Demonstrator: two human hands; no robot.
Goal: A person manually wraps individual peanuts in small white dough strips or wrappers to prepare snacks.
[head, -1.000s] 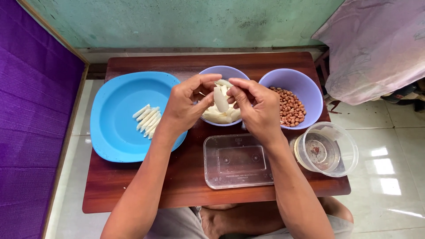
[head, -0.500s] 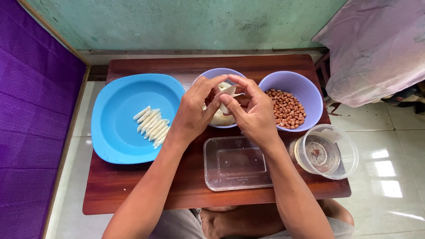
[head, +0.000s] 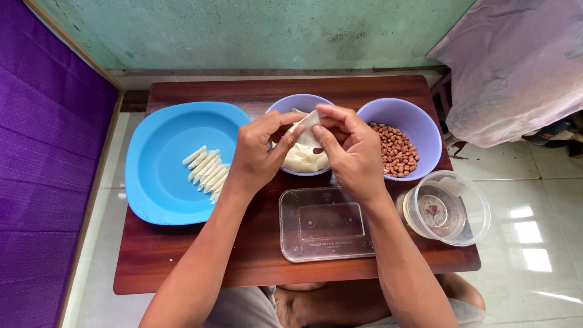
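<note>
Head view, low wooden table [head: 182, 267] taken as the reference. Left of the table a purple wall panel [head: 42, 152] is running down the frame edge. On the table's left part a large blue plate [head: 158, 182] is sitting, and a row of small white rolled wrappers [head: 207, 172] is lying on the plate's right half, packed side by side and touching. Over the table's middle the left hand [head: 258, 152] is pinching the left edge of a thin white wrapper sheet [head: 305, 126] between thumb and fingers; that hand is closing on the sheet, not lying flat. The sheet is being held just above a lilac bowl [head: 285, 106] at the table's back centre, where a pile of further white wrappers [head: 303, 161] is lying. The right hand [head: 352, 152] is gripping the same sheet from the right, fingertips curling over its top corner, so both hands are meeting on it. Nearer the table's front edge, below the hands, a clear rectangular plastic container [head: 322, 228] is resting upside down. Right of the centre bowl, a second lilac bowl [head: 419, 124] is holding peanuts [head: 395, 152]. At the table's right front corner a clear round tub [head: 449, 209] is sitting, overhanging the edge slightly. Beyond the table's right back corner, pale patterned cloth [head: 516, 67] is hanging.
</note>
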